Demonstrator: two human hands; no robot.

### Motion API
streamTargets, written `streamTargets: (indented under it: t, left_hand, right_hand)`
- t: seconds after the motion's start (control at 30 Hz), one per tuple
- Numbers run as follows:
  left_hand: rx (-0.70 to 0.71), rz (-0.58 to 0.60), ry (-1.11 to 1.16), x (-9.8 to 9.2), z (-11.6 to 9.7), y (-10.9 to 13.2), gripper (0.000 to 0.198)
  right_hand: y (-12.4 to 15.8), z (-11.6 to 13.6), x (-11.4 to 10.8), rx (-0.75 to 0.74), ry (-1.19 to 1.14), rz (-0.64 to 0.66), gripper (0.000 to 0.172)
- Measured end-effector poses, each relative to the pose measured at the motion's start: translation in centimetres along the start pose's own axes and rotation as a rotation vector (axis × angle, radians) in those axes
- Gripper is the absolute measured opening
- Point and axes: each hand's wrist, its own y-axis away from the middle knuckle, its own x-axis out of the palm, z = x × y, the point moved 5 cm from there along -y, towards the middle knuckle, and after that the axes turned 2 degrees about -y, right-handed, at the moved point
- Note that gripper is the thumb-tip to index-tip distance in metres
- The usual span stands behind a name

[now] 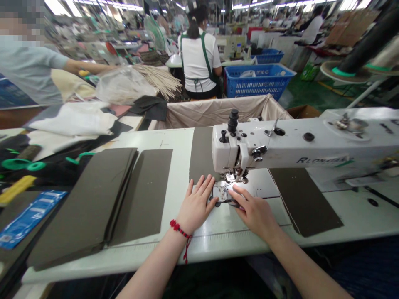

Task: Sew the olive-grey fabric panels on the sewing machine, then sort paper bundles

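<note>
My left hand (198,203) lies flat with its fingers stretched out on the pale table, its fingertips at the near edge of a dark olive fabric panel (201,151). The panel runs back beside the head of a white sewing machine (268,143). Just right of the metal needle plate (222,193), my right hand (257,214) has its fingers bent together below the presser foot (232,177). A small dark, shiny thing shows partly under those fingers; its kind is hidden. Another dark panel (307,201) lies right of the machine's needle area.
A stack of dark panels (90,199) lies on the left of the table (179,166). Beyond it are cloth scraps and a blue packet (31,218). A cloth-lined bin (212,112) stands behind the table, near blue baskets (258,81). One co-worker (199,54) sits ahead; another reaches in at left.
</note>
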Motion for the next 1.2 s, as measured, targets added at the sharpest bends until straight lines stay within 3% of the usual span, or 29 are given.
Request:
streamTargets:
  t: [0.9,1.2]
  left_hand:
    - [0.011,0.040,0.053,0.14,0.40,-0.32,0.059]
    - [0.013,0.005,0.031,0.21,0.19,-0.07,0.057]
  right_hand:
    - [0.11,0.03,0.06,0.011,-0.010,-0.016,0.052]
    - [0.27,-0.03,0.14,0.017,-0.040,-0.033,0.049]
